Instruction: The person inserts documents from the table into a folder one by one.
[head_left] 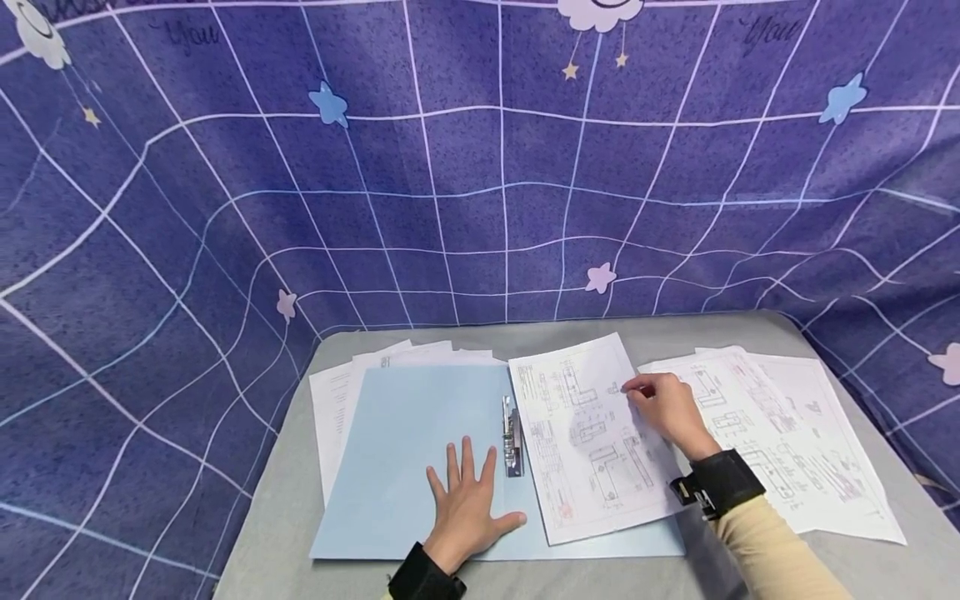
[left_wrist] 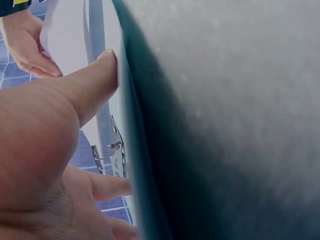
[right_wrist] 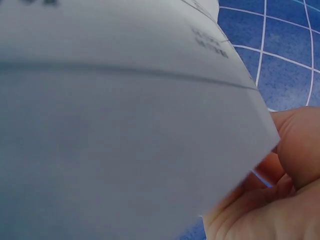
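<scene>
A light blue folder [head_left: 420,442] lies open, a metal lever clip [head_left: 512,437] along its middle. My left hand [head_left: 467,512] rests on the folder with fingers spread, left of and below the clip; the left wrist view shows its thumb [left_wrist: 95,82] extended near the folder's edge. On the folder's right half is a sheet of paper with technical drawings [head_left: 585,442], slightly tilted. My right hand [head_left: 667,408] pinches this sheet by its right edge. The right wrist view shows the sheet [right_wrist: 130,135] close up, covering most of the fingers' surroundings.
More drawing sheets [head_left: 802,450] spread over the right of the grey table [head_left: 277,500]. Several printed papers [head_left: 330,408] stick out from under the folder's left side. Behind and beside the table hangs a purple grid-patterned cloth [head_left: 465,217].
</scene>
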